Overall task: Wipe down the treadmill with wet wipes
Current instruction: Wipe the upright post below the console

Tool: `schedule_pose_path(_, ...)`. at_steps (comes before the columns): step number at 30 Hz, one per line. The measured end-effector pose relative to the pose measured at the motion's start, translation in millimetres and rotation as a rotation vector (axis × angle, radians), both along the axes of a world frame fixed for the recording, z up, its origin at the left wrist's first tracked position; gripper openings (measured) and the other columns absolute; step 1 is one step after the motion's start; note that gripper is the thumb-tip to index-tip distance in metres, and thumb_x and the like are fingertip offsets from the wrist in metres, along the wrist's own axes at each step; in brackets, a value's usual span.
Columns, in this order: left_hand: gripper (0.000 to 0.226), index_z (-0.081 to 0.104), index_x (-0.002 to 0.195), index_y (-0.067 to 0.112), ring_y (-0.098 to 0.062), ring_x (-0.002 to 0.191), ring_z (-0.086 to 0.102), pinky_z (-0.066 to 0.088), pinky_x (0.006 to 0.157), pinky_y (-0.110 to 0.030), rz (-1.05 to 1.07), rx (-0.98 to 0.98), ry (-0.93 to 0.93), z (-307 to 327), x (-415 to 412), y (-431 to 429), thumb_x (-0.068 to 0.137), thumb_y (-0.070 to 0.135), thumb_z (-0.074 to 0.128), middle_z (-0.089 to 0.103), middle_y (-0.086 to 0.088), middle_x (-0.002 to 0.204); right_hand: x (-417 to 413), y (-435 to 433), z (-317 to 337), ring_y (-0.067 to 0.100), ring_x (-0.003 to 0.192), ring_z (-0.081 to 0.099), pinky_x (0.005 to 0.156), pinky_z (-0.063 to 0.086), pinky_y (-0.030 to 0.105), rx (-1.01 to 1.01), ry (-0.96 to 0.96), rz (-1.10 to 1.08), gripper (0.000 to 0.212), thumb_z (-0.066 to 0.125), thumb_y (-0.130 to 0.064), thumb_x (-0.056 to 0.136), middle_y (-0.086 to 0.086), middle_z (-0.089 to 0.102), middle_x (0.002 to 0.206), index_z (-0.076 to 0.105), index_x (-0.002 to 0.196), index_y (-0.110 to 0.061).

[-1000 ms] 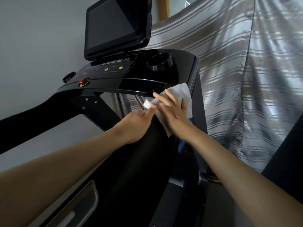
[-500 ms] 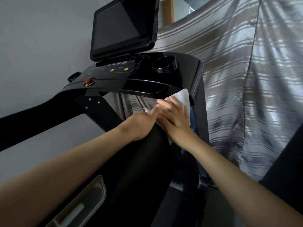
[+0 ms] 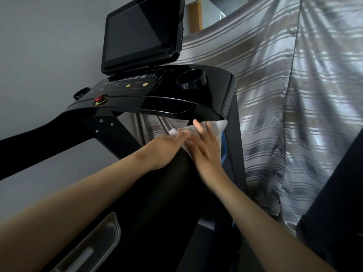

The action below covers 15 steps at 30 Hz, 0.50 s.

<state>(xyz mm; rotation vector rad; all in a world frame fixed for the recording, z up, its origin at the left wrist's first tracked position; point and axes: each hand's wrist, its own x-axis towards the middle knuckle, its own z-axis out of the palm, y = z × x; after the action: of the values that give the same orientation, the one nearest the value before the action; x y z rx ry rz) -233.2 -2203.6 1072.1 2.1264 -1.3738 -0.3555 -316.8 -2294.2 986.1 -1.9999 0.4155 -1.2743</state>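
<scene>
A black treadmill fills the view, its glossy console [image 3: 149, 103] topped by a dark screen [image 3: 141, 32]. A white wet wipe [image 3: 217, 125] lies over the top of the right handrail [image 3: 172, 193], just under the console's right end. My right hand [image 3: 206, 148] presses flat on the wipe with straight fingers. My left hand [image 3: 167, 150] sits beside it on the rail's left side, its fingertips pinching the wipe's left corner. Most of the wipe is hidden under both hands.
A red safety key knob [image 3: 100, 99] and a round cup holder [image 3: 191, 81] sit on the console. The left handrail [image 3: 39, 138] stretches toward the lower left. A striped silver curtain [image 3: 294, 95] hangs close behind on the right. A grey wall [image 3: 39, 46] is left.
Both hands have slid the wipe up the right handrail toward the console's underside. The view has tilted up, showing more of the screen.
</scene>
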Motion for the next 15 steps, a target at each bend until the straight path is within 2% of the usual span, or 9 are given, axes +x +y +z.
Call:
schedule_pose_path(3,0.057,0.059,0.13,0.016,-0.025,0.118,0.057,0.038,0.107,-0.034,-0.039,0.047,-0.024,0.1,3.0,-0.4,0.101,0.054,0.027,0.061,-0.012,0.128,-4.3,10.7,-23.0,-0.011,0.144,-0.009,0.122,-0.003,0.049,0.016,-0.044,0.082,0.033,0.028,-0.058,0.093,-0.045,0.004,0.146,0.033,0.121,-0.074)
schedule_pose_path(6,0.065,0.068,0.118,0.019,-0.018,0.103,0.063,0.044,0.102,-0.036,-0.035,0.064,0.017,-0.7,6.1,-1.1,0.095,0.065,0.028,0.068,-0.008,0.112,-6.9,7.5,-27.7,-0.008,0.146,-0.006,0.122,-0.001,0.05,0.088,-0.093,0.123,0.036,0.03,-0.06,0.092,-0.048,0.004,0.146,0.03,0.125,-0.076)
schedule_pose_path(10,0.063,0.07,0.109,0.017,-0.014,0.092,0.064,0.045,0.083,-0.028,-0.016,0.065,-0.001,0.1,3.3,-1.6,0.097,0.062,0.028,0.069,-0.005,0.101,2.6,7.9,-27.4,-0.007,0.146,-0.004,0.123,0.002,0.045,0.196,-0.194,0.056,0.037,0.033,-0.053,0.096,-0.033,0.008,0.156,0.031,0.131,-0.062)
schedule_pose_path(13,0.064,0.07,0.111,0.013,-0.017,0.097,0.063,0.045,0.093,-0.031,-0.018,0.064,-0.016,1.4,0.3,0.3,0.099,0.058,0.026,0.068,-0.009,0.106,9.9,19.3,-36.7,-0.006,0.147,-0.005,0.122,0.002,0.031,0.221,-0.244,0.001,0.042,0.031,-0.045,0.101,-0.018,0.008,0.162,0.026,0.142,-0.051)
schedule_pose_path(15,0.062,0.067,0.117,0.012,-0.022,0.104,0.062,0.043,0.099,-0.034,-0.026,0.068,-0.044,2.3,-1.5,1.4,0.101,0.056,0.025,0.066,-0.013,0.113,11.7,27.9,-46.9,-0.004,0.147,-0.006,0.119,0.0,0.021,0.186,-0.246,-0.014,0.044,0.032,-0.032,0.106,-0.013,0.007,0.163,0.022,0.148,-0.04)
